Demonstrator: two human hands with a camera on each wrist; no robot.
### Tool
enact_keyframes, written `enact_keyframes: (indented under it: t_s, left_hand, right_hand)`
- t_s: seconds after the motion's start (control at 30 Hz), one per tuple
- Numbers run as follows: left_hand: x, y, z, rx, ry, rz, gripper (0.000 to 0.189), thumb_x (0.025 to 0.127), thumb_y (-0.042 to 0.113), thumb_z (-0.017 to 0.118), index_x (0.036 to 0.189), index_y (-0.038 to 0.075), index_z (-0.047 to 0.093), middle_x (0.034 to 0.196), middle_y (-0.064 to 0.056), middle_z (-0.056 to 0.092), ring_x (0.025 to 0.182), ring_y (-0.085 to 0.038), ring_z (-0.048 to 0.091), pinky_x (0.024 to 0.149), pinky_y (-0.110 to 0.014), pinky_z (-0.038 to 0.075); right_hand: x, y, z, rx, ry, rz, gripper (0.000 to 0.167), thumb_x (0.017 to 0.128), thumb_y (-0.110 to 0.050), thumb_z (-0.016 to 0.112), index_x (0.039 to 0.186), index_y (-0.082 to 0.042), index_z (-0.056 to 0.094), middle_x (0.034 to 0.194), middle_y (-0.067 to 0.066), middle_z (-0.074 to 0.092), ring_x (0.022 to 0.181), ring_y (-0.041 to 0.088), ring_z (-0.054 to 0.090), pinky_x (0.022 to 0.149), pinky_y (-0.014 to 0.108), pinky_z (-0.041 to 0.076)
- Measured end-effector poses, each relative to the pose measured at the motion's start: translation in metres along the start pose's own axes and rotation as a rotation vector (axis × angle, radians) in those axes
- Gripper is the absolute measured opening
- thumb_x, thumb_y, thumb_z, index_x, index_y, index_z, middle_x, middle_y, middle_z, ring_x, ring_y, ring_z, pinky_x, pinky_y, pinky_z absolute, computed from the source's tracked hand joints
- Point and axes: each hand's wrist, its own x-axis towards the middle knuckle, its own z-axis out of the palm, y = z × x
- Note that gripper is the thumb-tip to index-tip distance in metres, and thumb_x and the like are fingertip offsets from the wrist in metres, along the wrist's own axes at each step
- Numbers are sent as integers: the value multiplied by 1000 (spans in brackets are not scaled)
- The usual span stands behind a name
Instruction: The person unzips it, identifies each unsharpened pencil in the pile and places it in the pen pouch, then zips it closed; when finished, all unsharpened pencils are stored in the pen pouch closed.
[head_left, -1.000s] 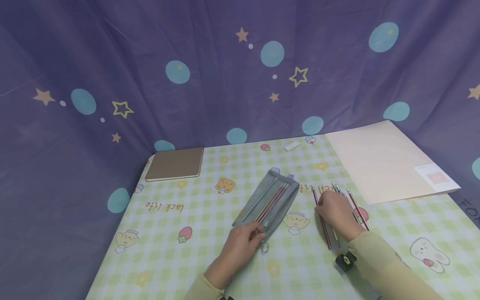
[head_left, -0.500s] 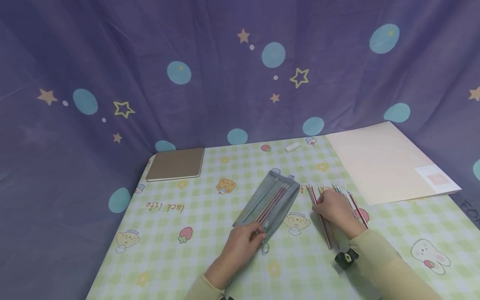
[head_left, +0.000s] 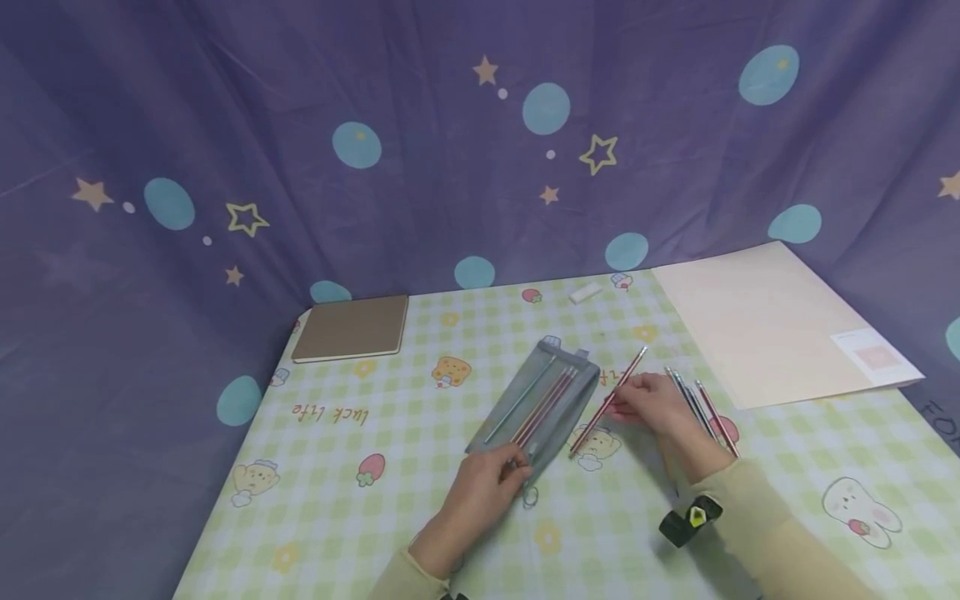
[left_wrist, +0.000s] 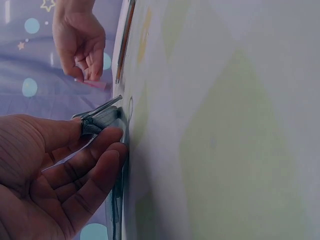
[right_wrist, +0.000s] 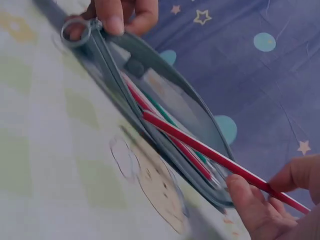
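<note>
My left hand (head_left: 483, 487) pinches the near end of a grey-green zip pencil case (head_left: 567, 396) lying on the table. Several pencils (head_left: 542, 410) show through its side. In the right wrist view the case gapes open, a metal ring (right_wrist: 75, 32) at its zipper by the left fingers. My right hand (head_left: 660, 408) holds a red pencil (head_left: 600, 415) between thumb and fingers, slanted just right of the case. Its lower end overlaps the case's mouth in the right wrist view. Beneath and beside the right hand lie more pencils (head_left: 697, 404), one partly hidden by the wrist.
A brown notebook (head_left: 351, 328) lies at the back left, and a white eraser (head_left: 585, 293) near the back edge. At the back right is a large cream sheet (head_left: 757, 325) with a label. A patterned curtain (head_left: 450, 167) closes off the back and sides.
My right hand has picked the red pencil up from the group on the table and brought it left, turning it aslant beside the case. The left hand stays in place.
</note>
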Motion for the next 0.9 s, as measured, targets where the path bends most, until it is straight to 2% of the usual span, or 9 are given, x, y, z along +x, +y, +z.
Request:
enact_keyframes:
  t_s: [0.1, 0.2, 0.37, 0.57, 0.73, 0.9]
  left_hand:
    - [0, 0, 0, 0, -2, 3, 7, 90, 20, 70, 86, 18, 65, 58, 16, 50, 49, 1, 41, 47, -19, 36]
    - [1, 0, 0, 5, -2, 1, 6, 90, 20, 70, 87, 18, 65, 59, 16, 50, 50, 1, 41, 47, -19, 37]
    - [1, 0, 0, 9, -6, -12, 7, 89, 21, 71, 86, 19, 65, 59, 16, 49, 51, 1, 41, 48, -20, 36]
    - [1, 0, 1, 12, 8, 3, 8, 89, 20, 71, 85, 19, 65, 60, 16, 51, 51, 2, 41, 48, -19, 35]
    - [1, 0, 1, 4, 8, 8, 7, 89, 19, 70, 85, 19, 65, 61, 16, 55, 52, 2, 45, 49, -19, 38]
    - [1, -1, 1, 16, 16, 21, 6, 89, 20, 70, 86, 18, 65, 65, 15, 57, 55, 3, 46, 53, -19, 40]
  right_hand:
    - [1, 4, 8, 125, -6, -9, 17, 95, 1, 48, 106, 15, 47, 75, 8, 68, 68, 14, 70, 69, 28, 56]
    - [0, 9, 18, 205, -49, 17, 15, 97, 2, 45, 105, 15, 46, 76, 10, 69, 68, 15, 70, 71, 30, 56]
    - [-1, 14, 40, 270, -111, 97, 15, 98, 3, 47, 104, 17, 47, 77, 12, 70, 69, 17, 71, 69, 30, 57]
    - [-2, 15, 60, 244, -98, 140, 15, 95, 4, 51, 101, 18, 54, 75, 13, 69, 66, 17, 70, 67, 29, 57]
    - [-2, 14, 65, 228, -105, 137, 17, 94, 3, 53, 99, 18, 58, 74, 15, 70, 65, 18, 70, 66, 29, 57]
    - [0, 13, 69, 140, -81, 147, 21, 93, 3, 56, 104, 20, 57, 73, 15, 70, 63, 17, 69, 62, 28, 56]
